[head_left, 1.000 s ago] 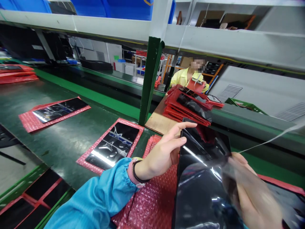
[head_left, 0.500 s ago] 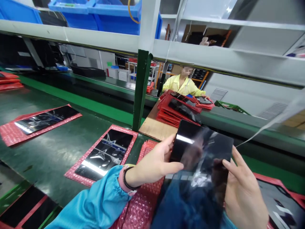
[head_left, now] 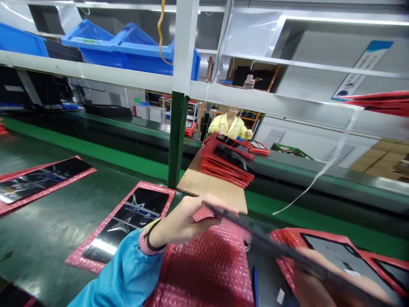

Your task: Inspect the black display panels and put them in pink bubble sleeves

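1. the left hand (head_left: 182, 224) closes on one end of a thin black glossy panel (head_left: 271, 238), tilted almost edge-on above a pink bubble-wrap bag (head_left: 204, 268).
2. the right hand (head_left: 332, 283) grips the far end from below; holding by the edges best spares the glossy face.

Factory floor: long green workbenches (head_left: 41, 230), blue parts bins (head_left: 92, 42), white overhead shelving (head_left: 128, 76)

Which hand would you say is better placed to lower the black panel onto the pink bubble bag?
Probably the left hand: it holds the end of the black panel directly above the pink bubble bag. The right hand sits under the far end, beyond the bag, over a red-edged sheet.
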Motion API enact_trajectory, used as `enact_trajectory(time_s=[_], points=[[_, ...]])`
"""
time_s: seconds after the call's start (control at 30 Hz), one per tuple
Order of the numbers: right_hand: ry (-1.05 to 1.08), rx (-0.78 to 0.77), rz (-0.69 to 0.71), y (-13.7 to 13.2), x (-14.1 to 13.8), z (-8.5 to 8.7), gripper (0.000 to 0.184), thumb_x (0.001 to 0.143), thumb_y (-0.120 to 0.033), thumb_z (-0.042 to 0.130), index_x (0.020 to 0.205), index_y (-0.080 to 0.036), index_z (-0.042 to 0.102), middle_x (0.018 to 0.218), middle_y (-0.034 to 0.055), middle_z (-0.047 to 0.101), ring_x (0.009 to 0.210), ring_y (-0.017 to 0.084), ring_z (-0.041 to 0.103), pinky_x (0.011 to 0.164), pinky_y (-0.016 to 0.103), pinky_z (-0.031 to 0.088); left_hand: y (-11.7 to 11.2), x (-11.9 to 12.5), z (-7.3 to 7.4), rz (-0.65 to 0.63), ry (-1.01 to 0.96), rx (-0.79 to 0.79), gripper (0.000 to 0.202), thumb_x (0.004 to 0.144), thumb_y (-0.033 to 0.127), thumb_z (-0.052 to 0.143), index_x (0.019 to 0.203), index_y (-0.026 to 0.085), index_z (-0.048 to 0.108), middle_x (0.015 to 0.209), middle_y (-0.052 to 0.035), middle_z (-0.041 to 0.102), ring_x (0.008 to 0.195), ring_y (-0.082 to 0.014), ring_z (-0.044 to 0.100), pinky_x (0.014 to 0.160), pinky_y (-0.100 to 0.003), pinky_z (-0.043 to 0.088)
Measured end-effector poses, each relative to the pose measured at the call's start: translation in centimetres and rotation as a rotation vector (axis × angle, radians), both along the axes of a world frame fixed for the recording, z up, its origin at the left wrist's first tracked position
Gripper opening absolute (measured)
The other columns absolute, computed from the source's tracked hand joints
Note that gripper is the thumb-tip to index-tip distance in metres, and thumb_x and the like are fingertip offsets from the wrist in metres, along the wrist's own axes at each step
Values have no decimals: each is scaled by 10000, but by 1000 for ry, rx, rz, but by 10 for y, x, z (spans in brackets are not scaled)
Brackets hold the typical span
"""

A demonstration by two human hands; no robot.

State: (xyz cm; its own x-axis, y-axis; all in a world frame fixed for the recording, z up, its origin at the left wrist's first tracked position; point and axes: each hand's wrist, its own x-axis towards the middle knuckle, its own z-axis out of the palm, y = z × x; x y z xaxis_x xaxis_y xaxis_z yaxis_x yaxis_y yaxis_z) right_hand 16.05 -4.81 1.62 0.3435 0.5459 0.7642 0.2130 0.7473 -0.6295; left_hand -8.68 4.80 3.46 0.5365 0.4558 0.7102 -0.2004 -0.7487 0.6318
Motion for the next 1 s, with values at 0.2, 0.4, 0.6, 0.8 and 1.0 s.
enact_trajectory(time_s=[0.2, 0.4, 0.6, 0.8, 1.0], points=[[-428, 358, -23, 11, 2, 18, 359, 922, -337, 549, 606, -328, 718, 499, -18, 676, 680, 192, 710, 746, 364, 623, 2, -8, 5, 347, -187, 646, 248, 868, 136, 615, 1090, 213, 694, 1093, -114, 728, 1116, -256, 637, 978, -459, 507], [-452, 430, -61, 15, -2, 15, 354, 895, -264, 585, 551, -275, 667, 651, -22, 683, 833, 167, 630, 859, 336, 574, -1, -11, 4, 571, -170, 867, 225, 850, 118, 632, 1030, 233, 702, 970, -56, 751, 938, -195, 701, 879, -378, 583], [-457, 450, -64, 15, 1, 14, 304, 877, -252, 600, 584, -272, 677, 647, -5, 647, 833, 172, 609, 841, 371, 569, 3, -11, 3, 586, -133, 937, 188, 876, 103, 582, 997, 197, 692, 969, -60, 744, 952, -183, 686, 888, -378, 583], [-459, 453, -91, 15, 0, 17, 372, 876, -275, 608, 506, -268, 650, 554, 5, 617, 756, 170, 603, 771, 356, 579, -1, -14, 6, 544, -106, 960, 200, 846, 81, 618, 1008, 169, 695, 925, -67, 766, 926, -184, 708, 902, -355, 574], [-502, 406, 67, 12, 12, 13, 311, 915, -272, 544, 649, -258, 705, 552, -41, 679, 519, 145, 627, 822, 469, 542, 0, -8, 7, 290, 64, 856, 263, 877, 173, 609, 1125, 222, 681, 1064, -80, 752, 1087, -228, 669, 1024, -403, 477]])
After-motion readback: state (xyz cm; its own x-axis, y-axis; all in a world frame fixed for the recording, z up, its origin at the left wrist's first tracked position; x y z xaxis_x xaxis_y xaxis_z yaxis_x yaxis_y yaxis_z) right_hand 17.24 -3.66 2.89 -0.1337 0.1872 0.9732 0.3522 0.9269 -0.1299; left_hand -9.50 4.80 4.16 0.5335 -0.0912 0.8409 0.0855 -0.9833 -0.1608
